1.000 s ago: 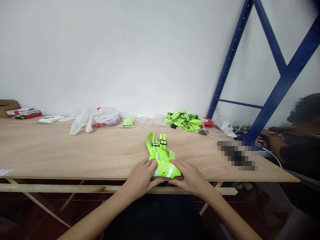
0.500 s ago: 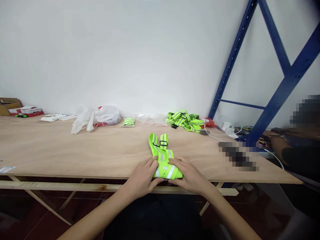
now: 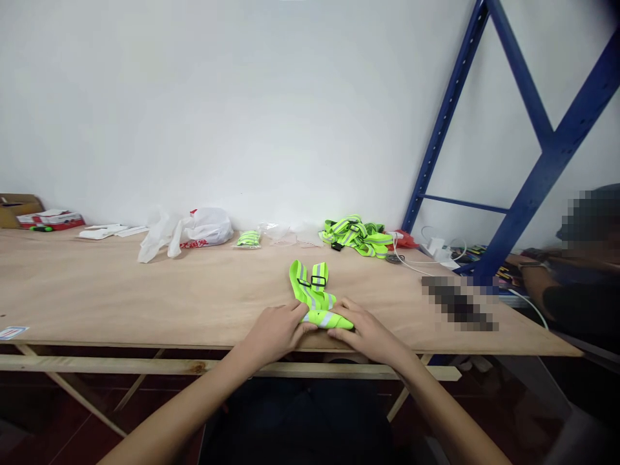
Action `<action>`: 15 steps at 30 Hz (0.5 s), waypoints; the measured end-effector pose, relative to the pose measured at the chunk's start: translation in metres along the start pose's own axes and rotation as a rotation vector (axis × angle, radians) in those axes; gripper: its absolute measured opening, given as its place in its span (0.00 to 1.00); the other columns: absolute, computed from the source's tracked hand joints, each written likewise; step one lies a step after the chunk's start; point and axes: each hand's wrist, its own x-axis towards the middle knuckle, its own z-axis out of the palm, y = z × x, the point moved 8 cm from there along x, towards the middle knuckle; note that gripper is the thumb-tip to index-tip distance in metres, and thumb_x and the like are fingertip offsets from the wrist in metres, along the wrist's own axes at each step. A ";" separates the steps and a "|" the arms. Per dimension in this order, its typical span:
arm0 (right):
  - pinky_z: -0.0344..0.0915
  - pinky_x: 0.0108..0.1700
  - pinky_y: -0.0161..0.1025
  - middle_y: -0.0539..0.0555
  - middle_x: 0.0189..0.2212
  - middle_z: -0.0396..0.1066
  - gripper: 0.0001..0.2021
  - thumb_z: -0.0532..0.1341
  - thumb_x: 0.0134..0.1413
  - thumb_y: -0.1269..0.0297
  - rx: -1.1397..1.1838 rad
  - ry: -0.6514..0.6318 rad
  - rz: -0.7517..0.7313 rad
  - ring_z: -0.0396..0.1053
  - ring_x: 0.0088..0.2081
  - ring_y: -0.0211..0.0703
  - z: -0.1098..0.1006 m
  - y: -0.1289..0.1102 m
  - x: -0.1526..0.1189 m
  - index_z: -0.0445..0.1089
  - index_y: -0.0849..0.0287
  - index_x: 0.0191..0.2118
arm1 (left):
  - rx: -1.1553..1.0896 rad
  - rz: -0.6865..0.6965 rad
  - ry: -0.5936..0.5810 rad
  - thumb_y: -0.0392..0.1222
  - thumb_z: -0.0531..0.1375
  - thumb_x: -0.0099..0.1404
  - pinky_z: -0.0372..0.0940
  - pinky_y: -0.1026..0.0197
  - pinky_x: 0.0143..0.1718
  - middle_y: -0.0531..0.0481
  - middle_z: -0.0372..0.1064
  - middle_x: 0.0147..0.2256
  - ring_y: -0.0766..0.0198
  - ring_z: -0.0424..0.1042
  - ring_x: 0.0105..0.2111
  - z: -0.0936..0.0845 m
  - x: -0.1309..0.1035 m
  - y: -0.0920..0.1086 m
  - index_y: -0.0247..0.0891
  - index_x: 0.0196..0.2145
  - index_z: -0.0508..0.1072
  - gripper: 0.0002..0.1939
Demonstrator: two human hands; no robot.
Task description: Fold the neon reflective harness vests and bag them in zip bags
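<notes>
A neon yellow-green strap bundle [image 3: 314,299] with silver stripes lies near the front edge of the wooden table [image 3: 145,297]. Its near part is rolled into a narrow bundle, while two loops with black buckles stretch away from me. My left hand [image 3: 281,329] grips the left end of the roll between thumb and fingers. On the right end, my right hand [image 3: 365,329] has its fingers on top and its thumb at the near side. The fingertips are partly hidden by the fabric.
Further back are a pile of similar straps [image 3: 358,236], a clear packet of folded straps [image 3: 248,239], a white plastic bag [image 3: 208,226] and white papers [image 3: 109,231]. A blue metal frame [image 3: 526,187] stands at right, with a person's arm [image 3: 537,284] beyond it.
The near part of the strap bundle has been rolled over into a narrower roll and sits slightly further from the table's edge. Both hands have moved slightly away from me with it.
</notes>
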 end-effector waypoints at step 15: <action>0.65 0.46 0.42 0.57 0.43 0.74 0.15 0.59 0.61 0.52 -0.064 0.153 0.149 0.71 0.44 0.50 -0.009 0.046 0.053 0.71 0.58 0.43 | -0.220 -0.084 -0.126 0.60 0.50 0.70 0.61 0.59 0.34 0.45 0.73 0.37 0.55 0.71 0.34 0.013 0.081 -0.059 0.36 0.45 0.68 0.23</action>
